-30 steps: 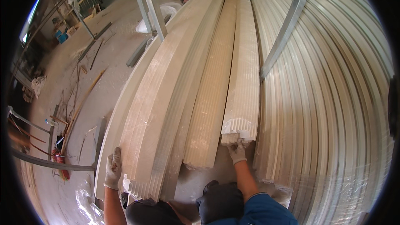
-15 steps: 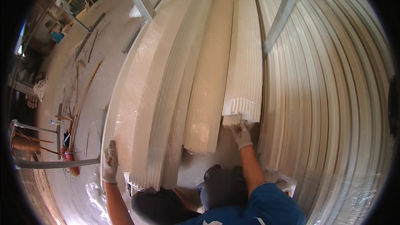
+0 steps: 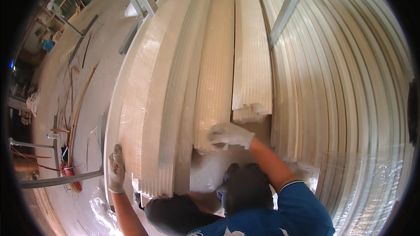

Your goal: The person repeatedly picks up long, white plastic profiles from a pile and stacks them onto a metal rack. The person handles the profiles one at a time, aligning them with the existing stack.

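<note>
My left hand, in a stained white glove, lies flat with its fingers stretched along the outer side of a film-wrapped bundle of long cream ribbed strips. My right hand, also gloved, is over the near end of the middle bundle of ribbed strips. Its fingers bend downward, partly hidden and a little blurred; whether they grip the strips cannot be made out. Right of it, a shorter-reaching bundle shows uneven, stepped strip ends, with no hand on it.
A wide stack of long strips fills the right side, with clear film near its front. Metal posts rise between the bundles. On the left floor lie a long stick, a metal frame and crumpled film.
My right hand has left the end of the right bundle and moved left to the middle bundle's end. My left hand stays at the left bundle's side. The view has shifted slightly.
</note>
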Demonstrator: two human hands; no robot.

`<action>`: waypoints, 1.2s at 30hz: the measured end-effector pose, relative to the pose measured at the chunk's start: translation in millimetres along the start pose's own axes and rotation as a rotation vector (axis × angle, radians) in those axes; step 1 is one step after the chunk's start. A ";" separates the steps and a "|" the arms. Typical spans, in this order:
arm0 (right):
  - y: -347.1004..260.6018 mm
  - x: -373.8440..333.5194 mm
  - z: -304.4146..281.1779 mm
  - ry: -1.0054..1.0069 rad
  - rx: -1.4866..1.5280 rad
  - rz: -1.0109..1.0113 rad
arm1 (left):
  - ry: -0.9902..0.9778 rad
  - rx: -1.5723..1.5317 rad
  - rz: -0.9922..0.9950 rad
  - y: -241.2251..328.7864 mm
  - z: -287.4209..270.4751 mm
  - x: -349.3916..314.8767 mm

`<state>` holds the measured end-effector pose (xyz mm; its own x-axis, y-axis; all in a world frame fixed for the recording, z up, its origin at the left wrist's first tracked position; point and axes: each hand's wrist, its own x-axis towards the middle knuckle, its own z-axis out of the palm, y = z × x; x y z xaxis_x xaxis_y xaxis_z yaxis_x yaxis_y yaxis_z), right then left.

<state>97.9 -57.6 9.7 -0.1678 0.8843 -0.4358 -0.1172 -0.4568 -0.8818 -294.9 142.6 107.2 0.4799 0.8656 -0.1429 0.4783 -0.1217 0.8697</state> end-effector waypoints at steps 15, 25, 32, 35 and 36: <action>-73.3 64.3 148.7 -0.091 0.486 -0.123 | 0.156 -0.061 0.153 37.9 30.8 -1.5; -86.9 74.0 179.7 0.017 0.612 -0.034 | 0.123 -0.234 0.146 38.9 28.3 -4.9; -98.8 69.3 186.3 0.092 0.596 -0.019 | -0.006 -0.447 0.109 32.1 27.3 -11.6; -100.5 67.2 187.6 0.113 0.595 -0.021 | 0.065 -0.423 0.130 28.2 29.9 -8.4; -100.5 66.4 188.3 0.108 0.612 -0.015 | 0.054 -0.467 0.091 27.6 31.0 -7.7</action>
<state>-85.8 28.9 103.3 -0.0653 0.8813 -0.4680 -0.6639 -0.3885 -0.6390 -262.6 117.5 117.6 0.4599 0.8870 -0.0428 0.0491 0.0227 0.9985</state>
